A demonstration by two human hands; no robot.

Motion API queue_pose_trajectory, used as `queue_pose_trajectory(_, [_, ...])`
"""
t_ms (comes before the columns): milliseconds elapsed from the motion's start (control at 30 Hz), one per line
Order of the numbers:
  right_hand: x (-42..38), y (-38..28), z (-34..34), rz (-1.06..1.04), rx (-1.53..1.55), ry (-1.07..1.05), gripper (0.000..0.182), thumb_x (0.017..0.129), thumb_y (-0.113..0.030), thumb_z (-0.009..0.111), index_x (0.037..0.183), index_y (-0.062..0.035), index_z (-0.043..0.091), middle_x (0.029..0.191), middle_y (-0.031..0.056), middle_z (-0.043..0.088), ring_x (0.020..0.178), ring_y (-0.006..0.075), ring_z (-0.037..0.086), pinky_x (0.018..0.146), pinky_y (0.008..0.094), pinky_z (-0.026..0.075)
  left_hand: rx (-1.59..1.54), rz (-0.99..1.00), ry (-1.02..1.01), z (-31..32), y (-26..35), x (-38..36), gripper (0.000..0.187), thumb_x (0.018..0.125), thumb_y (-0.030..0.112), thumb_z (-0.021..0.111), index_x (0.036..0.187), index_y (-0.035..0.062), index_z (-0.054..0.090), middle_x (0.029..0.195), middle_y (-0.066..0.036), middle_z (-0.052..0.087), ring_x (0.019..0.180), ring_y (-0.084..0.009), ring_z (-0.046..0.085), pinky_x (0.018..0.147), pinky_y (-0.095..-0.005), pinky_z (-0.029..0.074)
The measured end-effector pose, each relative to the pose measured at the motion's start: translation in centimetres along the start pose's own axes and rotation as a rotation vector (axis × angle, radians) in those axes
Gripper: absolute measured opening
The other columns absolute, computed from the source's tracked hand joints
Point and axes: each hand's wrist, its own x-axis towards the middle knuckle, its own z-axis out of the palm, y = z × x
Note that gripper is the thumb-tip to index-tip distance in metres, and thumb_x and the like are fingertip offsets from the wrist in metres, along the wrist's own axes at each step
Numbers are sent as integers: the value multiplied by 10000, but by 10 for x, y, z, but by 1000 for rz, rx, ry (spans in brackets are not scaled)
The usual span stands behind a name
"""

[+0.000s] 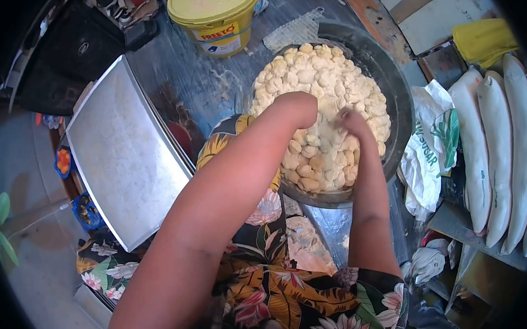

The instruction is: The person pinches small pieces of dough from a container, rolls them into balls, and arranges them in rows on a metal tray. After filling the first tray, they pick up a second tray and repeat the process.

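The dough pieces (320, 102) lie heaped in a dark bowl (392, 88) on the desk (184, 77), right of the middle and a little far from the person. The pile is higher than the rim, so the pieces stay together only because the bowl is wide.

Both hands are pushed into the heap. The left hand (299, 107) is bent at the wrist and buried in the dough, so I cannot tell if its fingers are spread or closed. The right hand (352, 121) also goes down among the pieces; its grip is hidden too.

Just left of the bowl a floured metal tray (121, 151) lies near the person, within easy reach. Far on the desk stands a yellow tub (215, 13) with its lid on. At the right are a white bag (428, 155) and long white packets (497, 141).
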Motion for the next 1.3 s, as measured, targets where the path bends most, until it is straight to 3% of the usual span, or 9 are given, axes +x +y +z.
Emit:
queue_pose_trajectory(67, [32, 35, -20, -31, -190, 547, 597, 615, -293, 790, 1137, -108, 568, 1104, 168, 594, 1026, 232, 581, 837, 456, 449, -12, 5, -4, 2, 0, 0, 353, 764, 25, 470, 1093, 44, 596, 1050, -178, 626, 976, -320, 603, 810, -393, 473])
queue_pose_trajectory(300, [48, -25, 24, 197, -209, 645, 739, 623, -351, 763, 1275, -209, 445, 1164, 118, 538, 1134, 276, 503, 916, 610, 324, -6, -19, -40, -4, 3, 0, 367, 761, 19, 471, 1107, 43, 590, 1062, -190, 620, 993, -317, 597, 828, -390, 468])
queue_pose_trajectory(500, [1, 11, 26, -390, -514, -99, 533, 640, -263, 761, 1127, -149, 577, 1127, 105, 508, 963, 291, 574, 911, 375, 410, -3, -12, -36, -5, 1, 0, 336, 774, 48, 469, 1084, 39, 596, 1054, -193, 621, 985, -330, 596, 830, -397, 468])
queue_pose_trajectory(567, [22, 52, 10, -266, 50, -239, 458, 655, -250, 755, 1062, -111, 599, 1111, 117, 507, 994, 277, 549, 927, 373, 397, -3, 8, -19, -3, 0, 0, 328, 773, 49, 468, 1075, 35, 597, 1046, -196, 621, 978, -333, 598, 822, -401, 469])
queue_pose_trajectory(633, [10, 42, -9, 1, -71, 550, 538, 636, -271, 762, 1108, -97, 570, 1192, 141, 496, 1051, 290, 535, 905, 359, 422, -14, 24, -4, 1, 0, 0, 320, 773, 50, 467, 1065, 31, 597, 1039, -198, 622, 971, -336, 599, 814, -405, 470])
queue_pose_trajectory(767, [45, 49, 32, 166, -541, 1042, 582, 644, -397, 727, 1127, -129, 543, 1214, 185, 504, 1110, 347, 497, 945, 462, 390, -2, 30, -18, 0, 2, 1, 307, 764, 42, 472, 1045, 22, 596, 1019, -198, 624, 951, -337, 604, 801, -409, 472])
queue_pose_trajectory(1033, [-54, -31, 30, -351, -247, -252, 421, 660, -343, 743, 960, -61, 652, 1031, 167, 572, 1015, 328, 545, 879, 395, 427, -5, 17, -19, -2, -2, 1, 298, 757, 41, 482, 1029, 22, 602, 1000, -198, 629, 939, -335, 608, 798, -405, 475])
queue_pose_trajectory(1233, [73, 104, 30, 358, 84, 971, 729, 638, -374, 787, 1201, -17, 492, 1151, 209, 561, 1027, 269, 566, 869, 397, 449, -6, 20, -17, 0, 2, -2, 277, 767, 63, 493, 1015, 23, 608, 991, -197, 632, 933, -335, 611, 796, -404, 476])
queue_pose_trajectory(1300, [29, 43, 47, 163, -223, 734, 845, 611, -442, 783, 1261, -27, 438, 1251, 236, 483, 1128, 308, 503, 957, 410, 379, 10, 26, -33, -3, 2, -2, 276, 771, 77, 504, 1022, 26, 608, 997, -194, 633, 934, -336, 611, 799, -405, 476])
